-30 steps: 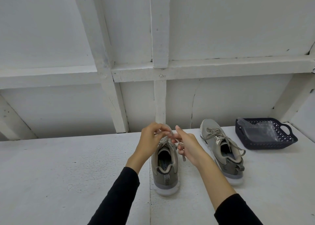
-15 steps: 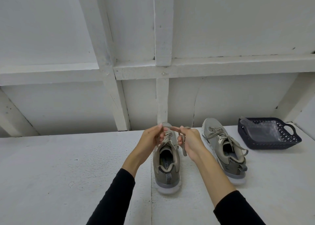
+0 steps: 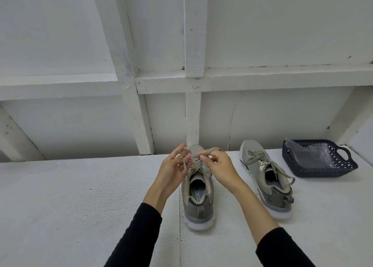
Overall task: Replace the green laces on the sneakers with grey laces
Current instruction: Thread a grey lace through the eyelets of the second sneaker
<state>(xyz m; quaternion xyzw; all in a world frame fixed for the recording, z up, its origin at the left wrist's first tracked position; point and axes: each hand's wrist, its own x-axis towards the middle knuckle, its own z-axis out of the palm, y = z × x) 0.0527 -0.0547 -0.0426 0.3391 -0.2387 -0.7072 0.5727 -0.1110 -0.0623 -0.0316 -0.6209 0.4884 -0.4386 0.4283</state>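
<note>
Centre frame: left hand [image 3: 171,171] and right hand [image 3: 219,166], fingers pinching the grey lace [image 3: 186,162] ends above the near sneaker [image 3: 196,194] on the counter [image 3: 80,196]; even tension on both ends should keep the bow symmetrical

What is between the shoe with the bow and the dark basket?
Nothing but bare white table. In the head view, the right sneaker with its tied bow and the dark basket stand apart, with only that empty strip between them.
</note>
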